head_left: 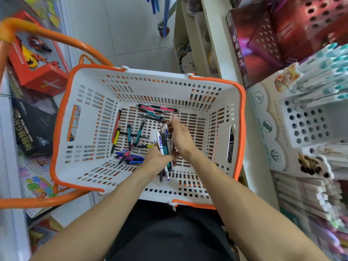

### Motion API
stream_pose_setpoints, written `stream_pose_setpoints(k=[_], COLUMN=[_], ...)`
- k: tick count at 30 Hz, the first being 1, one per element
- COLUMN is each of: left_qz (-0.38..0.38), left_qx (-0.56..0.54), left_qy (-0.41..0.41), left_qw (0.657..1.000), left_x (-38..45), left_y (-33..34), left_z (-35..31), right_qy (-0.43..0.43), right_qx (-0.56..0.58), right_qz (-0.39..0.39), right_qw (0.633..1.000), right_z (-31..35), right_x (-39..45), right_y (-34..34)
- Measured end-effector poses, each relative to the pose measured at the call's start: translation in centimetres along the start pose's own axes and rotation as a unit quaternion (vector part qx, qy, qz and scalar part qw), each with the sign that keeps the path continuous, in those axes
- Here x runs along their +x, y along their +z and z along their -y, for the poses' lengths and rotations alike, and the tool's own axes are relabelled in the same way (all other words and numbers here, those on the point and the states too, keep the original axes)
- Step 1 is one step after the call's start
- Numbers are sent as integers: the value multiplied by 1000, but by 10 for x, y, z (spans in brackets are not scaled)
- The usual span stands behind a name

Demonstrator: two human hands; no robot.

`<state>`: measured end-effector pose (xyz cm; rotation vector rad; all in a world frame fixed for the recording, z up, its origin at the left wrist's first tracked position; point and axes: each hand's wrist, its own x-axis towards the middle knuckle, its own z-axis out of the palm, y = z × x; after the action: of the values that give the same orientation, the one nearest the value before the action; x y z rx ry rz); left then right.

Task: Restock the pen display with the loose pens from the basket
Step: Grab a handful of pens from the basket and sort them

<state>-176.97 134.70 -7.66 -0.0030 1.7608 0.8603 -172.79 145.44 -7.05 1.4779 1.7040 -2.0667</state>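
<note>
A white basket (90,172) with an orange rim sits in front of me. Several loose pens (131,140) lie scattered on its slotted floor. Over the basket's middle my left hand (156,161) grips a bundle of pens (164,147) that stand roughly upright. My right hand (180,136) rests against the right side of that bundle, its fingers fairly straight and pointing away from me. The white pen display (308,127), with rows of round holes, stands on the shelf at the right; white pens with teal caps fill its upper tiers.
Orange basket handles (47,36) arch to the left. Toy boxes (35,72) fill the left shelf. A dark red perforated display (282,34) stands at the upper right. Stacked packets (305,196) lie below the pen display. Tiled floor (122,25) shows beyond the basket.
</note>
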Motion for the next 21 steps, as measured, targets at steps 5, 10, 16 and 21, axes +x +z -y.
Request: stream_pose_setpoints(k=[5, 10, 16, 21], left_qz=[31, 3, 128, 285], left_qx=[61, 75, 74, -35], left_qy=[-69, -46, 61, 84], left_qw=[995, 996, 987, 954], left_x=[-10, -16, -53, -106], left_y=[9, 24, 25, 39], left_z=[13, 11, -17, -43], right_qy=[36, 8, -70, -127], right_qx=[110, 107, 48, 97], right_qz=[-12, -13, 15, -20], right_qw=[993, 994, 996, 987], right_z=[-31, -36, -8, 10], right_x=[-9, -28, -73, -130], right_y=[4, -3, -61, -103])
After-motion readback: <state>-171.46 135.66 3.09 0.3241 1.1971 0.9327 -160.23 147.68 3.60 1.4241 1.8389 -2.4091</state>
